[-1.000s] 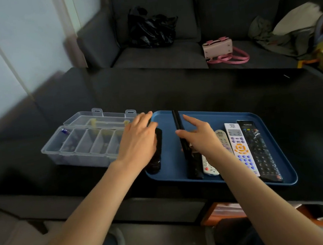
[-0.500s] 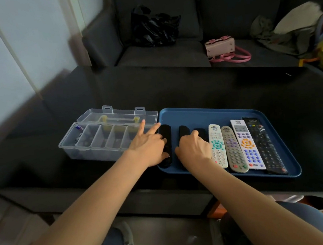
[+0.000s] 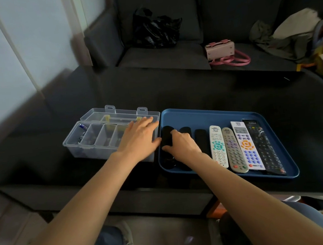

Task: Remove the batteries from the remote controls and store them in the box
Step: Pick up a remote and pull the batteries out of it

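A blue tray (image 3: 211, 115) on the black table holds several remotes in a row. My right hand (image 3: 181, 145) curls its fingers round the leftmost black remote (image 3: 166, 135). Two more black remotes (image 3: 185, 130) lie beside it, then a white remote (image 3: 218, 146), a grey one (image 3: 233, 150), another white one (image 3: 246, 147) and a long black one (image 3: 263, 147). My left hand (image 3: 138, 137), fingers stretched flat, lies over the right end of the clear plastic box (image 3: 90, 137), whose lid is open. Batteries (image 3: 82, 128) lie in its left compartment.
The table's near edge (image 3: 143, 190) runs just below the tray. Behind the table stands a dark sofa with a black bag (image 3: 156, 31), a pink handbag (image 3: 222, 51) and a heap of clothes (image 3: 290, 33). A pale wall is at the left.
The upright black remote was laid flat in the tray. My right hand moved left onto the leftmost black remote. My left hand left that remote and moved over the box.
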